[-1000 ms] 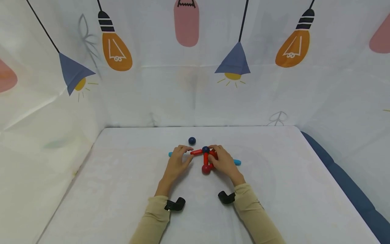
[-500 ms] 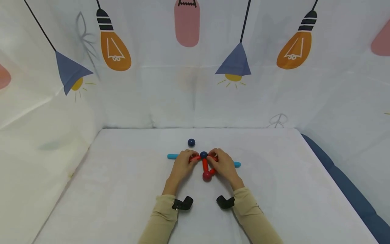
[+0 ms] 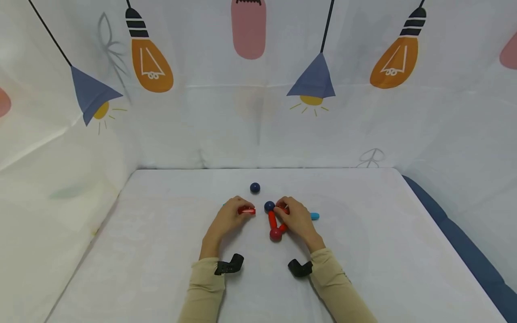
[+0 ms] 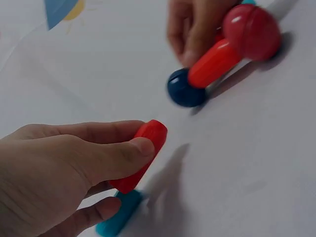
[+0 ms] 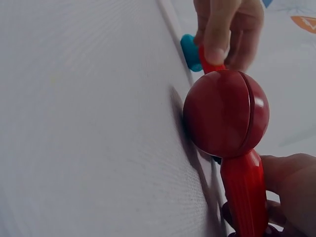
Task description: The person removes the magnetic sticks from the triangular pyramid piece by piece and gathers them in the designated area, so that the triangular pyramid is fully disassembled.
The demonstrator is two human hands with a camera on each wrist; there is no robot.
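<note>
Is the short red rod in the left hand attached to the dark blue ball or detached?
Detached: the red rod, pinched by the left hand, shows a gap before the dark blue ball.

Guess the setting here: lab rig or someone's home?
Likely a staged recording booth: a white-covered table walled in by a lamp-print cloth backdrop, with only toy rods and balls such as the red ball.

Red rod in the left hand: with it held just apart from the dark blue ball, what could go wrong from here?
1. The red rod sits only in the left hand's fingers, tip free; it might slip or jump toward the dark blue ball.
2. That ball joins a second red rod to the red ball, steadied by the right hand; a nudge could break the joint.
3. The loose blue ball could roll if bumped.
</note>
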